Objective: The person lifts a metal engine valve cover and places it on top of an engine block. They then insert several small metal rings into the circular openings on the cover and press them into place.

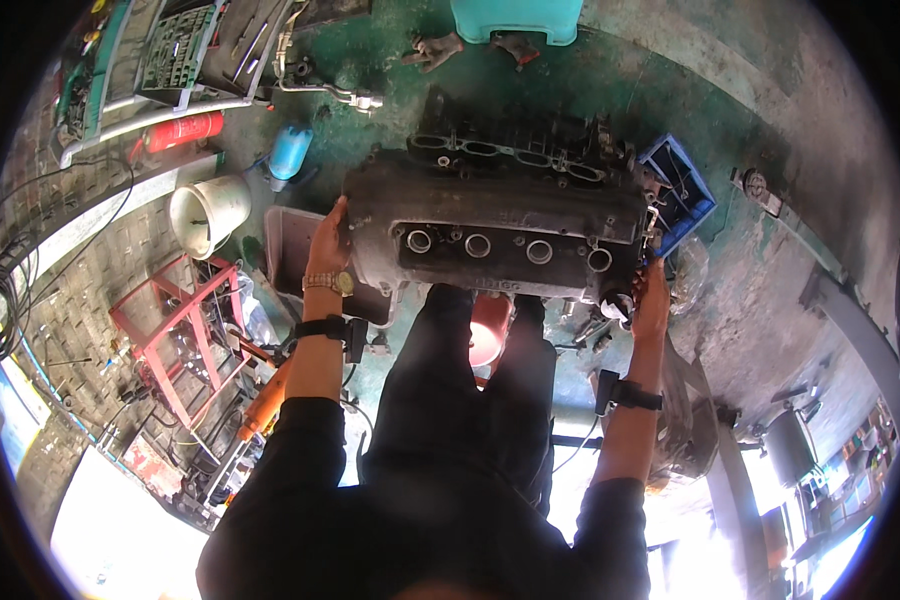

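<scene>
A dark, grimy car engine [500,205] lies across the view in front of my legs, its long valve cover facing up. A row of several round holes runs along the near side of the cover, and oval ports line the far side. My left hand [327,238] grips its left end, with a watch [328,282] on that wrist. Around the right end, my right hand [652,295] is closed beside the metal fittings there. The engine hides parts of both hands' fingers. Each forearm carries a black strap with a small device.
A blue crate [678,190] sits right of the engine, and a grey-brown tray [288,240] lies at its left. Farther left are a white bucket [212,214], a blue bottle [290,152] and a red metal frame [185,340]. Gloves [432,52] lie near a teal stool [518,20].
</scene>
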`<action>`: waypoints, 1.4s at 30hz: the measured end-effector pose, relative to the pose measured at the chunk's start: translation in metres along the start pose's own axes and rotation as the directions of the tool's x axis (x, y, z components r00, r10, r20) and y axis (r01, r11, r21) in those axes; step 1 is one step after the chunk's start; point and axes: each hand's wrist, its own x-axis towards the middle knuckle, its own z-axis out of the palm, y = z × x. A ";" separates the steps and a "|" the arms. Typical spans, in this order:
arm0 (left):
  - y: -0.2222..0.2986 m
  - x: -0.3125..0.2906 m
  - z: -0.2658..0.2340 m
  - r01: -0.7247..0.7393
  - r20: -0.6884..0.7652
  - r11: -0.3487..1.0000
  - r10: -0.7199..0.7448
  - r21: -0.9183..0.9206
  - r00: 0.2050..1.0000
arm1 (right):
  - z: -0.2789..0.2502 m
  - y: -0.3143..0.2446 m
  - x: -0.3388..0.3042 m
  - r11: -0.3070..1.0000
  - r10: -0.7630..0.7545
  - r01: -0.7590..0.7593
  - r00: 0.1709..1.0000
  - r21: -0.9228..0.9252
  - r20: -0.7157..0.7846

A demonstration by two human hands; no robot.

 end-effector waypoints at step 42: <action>0.008 -0.071 0.104 0.004 0.053 0.999 -0.006 0.035 0.999 | -0.041 0.059 -0.103 0.972 0.002 -0.092 0.923 -0.215 -0.384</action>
